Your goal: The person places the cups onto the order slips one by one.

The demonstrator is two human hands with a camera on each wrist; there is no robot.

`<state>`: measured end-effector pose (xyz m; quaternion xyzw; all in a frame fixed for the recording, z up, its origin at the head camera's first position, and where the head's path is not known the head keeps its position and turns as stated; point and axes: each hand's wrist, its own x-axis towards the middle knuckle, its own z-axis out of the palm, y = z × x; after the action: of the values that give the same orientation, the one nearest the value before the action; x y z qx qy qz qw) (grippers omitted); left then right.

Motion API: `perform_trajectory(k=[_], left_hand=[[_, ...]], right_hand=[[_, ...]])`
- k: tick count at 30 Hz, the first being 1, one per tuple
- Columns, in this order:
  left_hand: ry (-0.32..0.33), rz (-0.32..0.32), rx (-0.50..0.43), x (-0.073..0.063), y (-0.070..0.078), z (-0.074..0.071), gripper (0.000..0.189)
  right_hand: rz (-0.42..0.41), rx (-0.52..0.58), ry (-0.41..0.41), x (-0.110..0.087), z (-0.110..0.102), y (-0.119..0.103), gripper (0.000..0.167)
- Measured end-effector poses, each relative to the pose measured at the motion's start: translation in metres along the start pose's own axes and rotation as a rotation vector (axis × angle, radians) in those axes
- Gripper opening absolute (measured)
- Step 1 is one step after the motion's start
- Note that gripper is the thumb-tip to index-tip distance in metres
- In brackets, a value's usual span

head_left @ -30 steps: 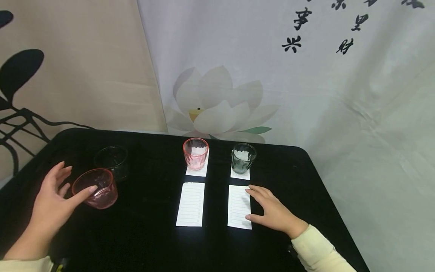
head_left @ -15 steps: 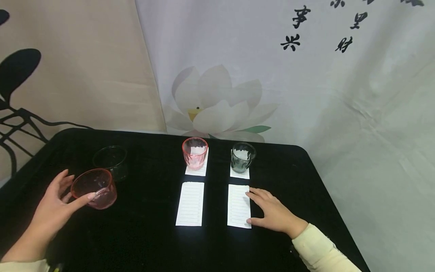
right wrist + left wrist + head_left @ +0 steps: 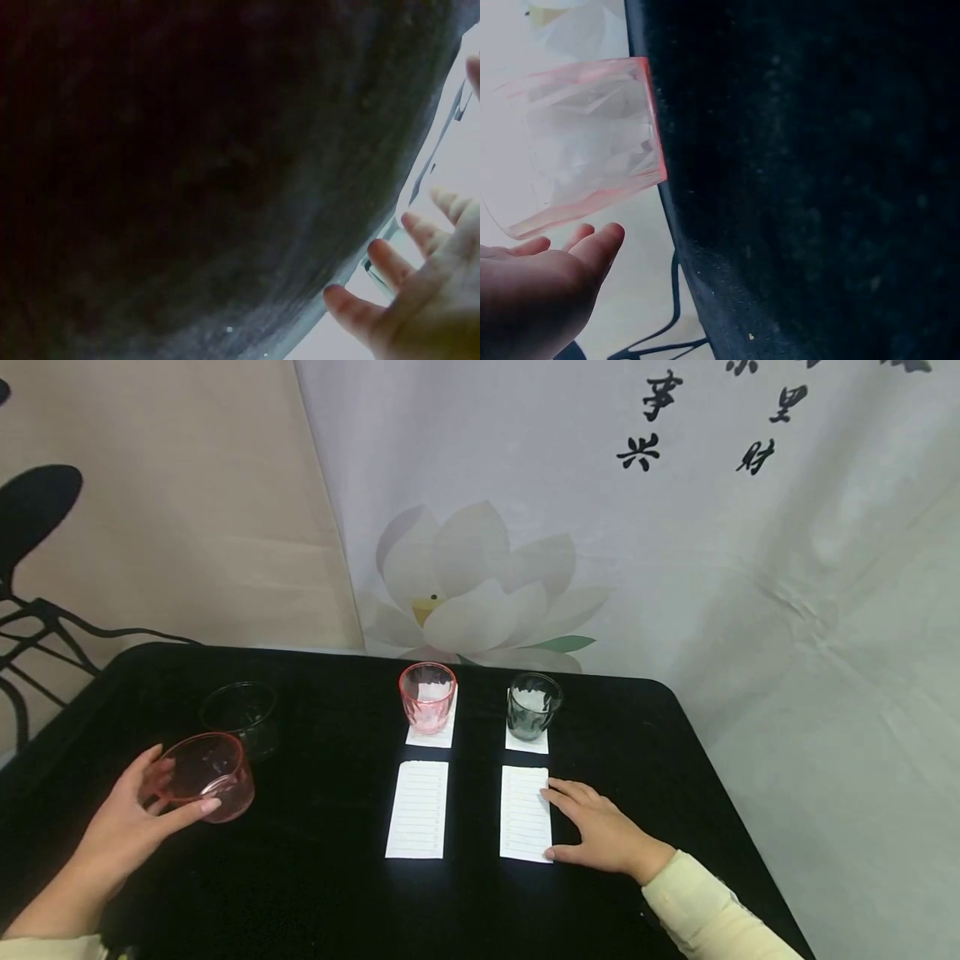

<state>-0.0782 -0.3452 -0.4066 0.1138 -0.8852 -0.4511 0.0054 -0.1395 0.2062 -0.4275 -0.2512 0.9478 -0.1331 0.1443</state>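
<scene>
A pink glass (image 3: pixel 213 785) stands on the black table at the left. My left hand (image 3: pixel 123 814) reaches round its left side, thumb in front and fingertips behind the rim in the head view. In the left wrist view the fingers (image 3: pixel 596 251) show a small gap to the side of the pink glass (image 3: pixel 592 139). My right hand (image 3: pixel 600 831) lies with spread fingers at the right edge of a lined white paper slip (image 3: pixel 525 814). In the right wrist view its fingers (image 3: pixel 390 262) are loosely extended, with nothing between them.
Behind the pink glass stands a dark clear glass (image 3: pixel 251 727). Farther back, another pink glass (image 3: pixel 429 706) and a grey glass (image 3: pixel 532 714) each stand on a white slip. A second lined slip (image 3: pixel 417 810) lies front centre. Behind the table hangs a printed cloth (image 3: pixel 675 568).
My left hand has moved in closer round the pink glass, its fingers now overlapping the rim. The right hand's thumb has shifted slightly down along the slip's edge.
</scene>
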Motion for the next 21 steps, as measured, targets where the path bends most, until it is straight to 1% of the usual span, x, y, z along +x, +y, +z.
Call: perform_trajectory(k=[4, 11, 15, 21], left_hand=[[-0.037, 0.013, -0.002, 0.0001, -0.0016, -0.0004, 0.106], [-0.057, 0.024, 0.020, 0.0018, -0.0020, 0.0008, 0.104], [-0.039, 0.025, 0.025, 0.0028, -0.0015, 0.0030, 0.103], [0.004, 0.017, 0.015, 0.0036, -0.0015, 0.0065, 0.102]], right_hand=[[0.004, -0.014, -0.014, 0.0018, 0.0010, 0.0006, 0.081], [0.012, -0.024, -0.020, 0.0033, 0.0025, 0.0014, 0.081], [0.017, -0.037, -0.021, 0.0032, 0.0026, 0.0011, 0.081], [0.020, -0.053, -0.023, 0.0032, 0.0023, 0.0004, 0.079]])
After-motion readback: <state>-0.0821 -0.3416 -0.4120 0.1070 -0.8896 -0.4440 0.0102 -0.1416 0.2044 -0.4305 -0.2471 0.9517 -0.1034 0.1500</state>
